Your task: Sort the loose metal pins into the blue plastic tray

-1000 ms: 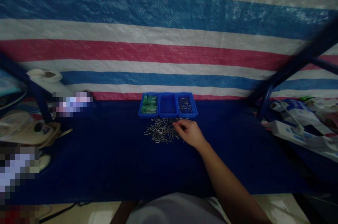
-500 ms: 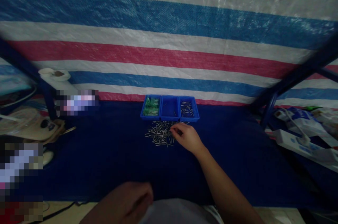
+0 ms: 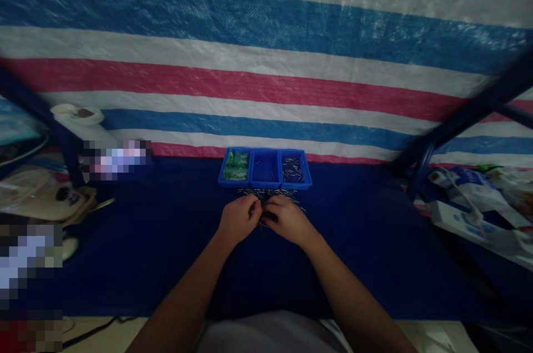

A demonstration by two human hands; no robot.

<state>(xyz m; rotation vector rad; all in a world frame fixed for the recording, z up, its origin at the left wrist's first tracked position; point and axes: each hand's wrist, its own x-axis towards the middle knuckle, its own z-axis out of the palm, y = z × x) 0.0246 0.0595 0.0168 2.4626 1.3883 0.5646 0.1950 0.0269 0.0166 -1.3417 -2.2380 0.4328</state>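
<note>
A pile of small metal pins (image 3: 270, 195) lies on the dark blue table cover (image 3: 166, 242), just in front of a blue tray with three compartments (image 3: 265, 168). The tray's left compartment holds green parts (image 3: 235, 166), the middle one is nearly bare, the right one holds several pins (image 3: 293, 168). My left hand (image 3: 240, 218) and my right hand (image 3: 287, 220) rest side by side on the pile, fingers curled and fingertips meeting over the pins. Whatever they pinch is hidden by the fingers.
A striped blue, white and red tarp (image 3: 266, 64) hangs behind the table. A white roll (image 3: 81, 120) and beige items (image 3: 45, 200) crowd the left side. A white power strip (image 3: 470, 220) and bags lie at the right, beside dark blue frame bars (image 3: 458, 120).
My left hand has come up from below the table edge and joined my right hand on the pin pile. My right hand has shifted slightly nearer to me.
</note>
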